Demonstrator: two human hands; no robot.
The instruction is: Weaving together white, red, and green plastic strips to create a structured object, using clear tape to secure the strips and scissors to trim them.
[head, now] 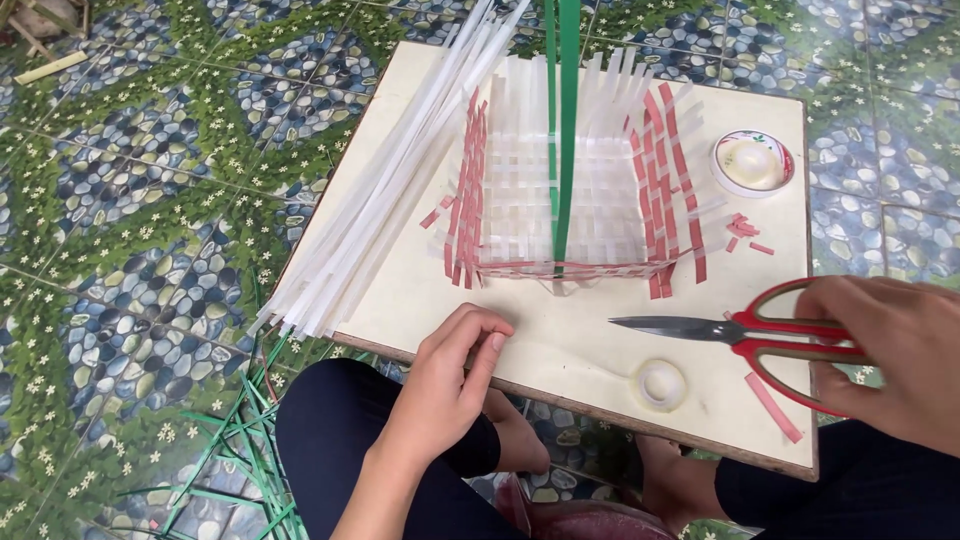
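On the cream board, your right hand grips the red-handled scissors, blades shut and pointing toward your loosely curled, empty left hand at the board's near edge. Farther back on the board stands the half-woven white-and-red strip basket, holding only a green strip rising from its floor.

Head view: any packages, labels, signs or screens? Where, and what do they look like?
Tape roll with label: far right corner of the board, round, cream tape, white inner ring with red and green print.
Small tape roll: near edge of the board, below the scissors in the right hand, round, pale and clear, no label visible.
No packages, signs or screens in view.
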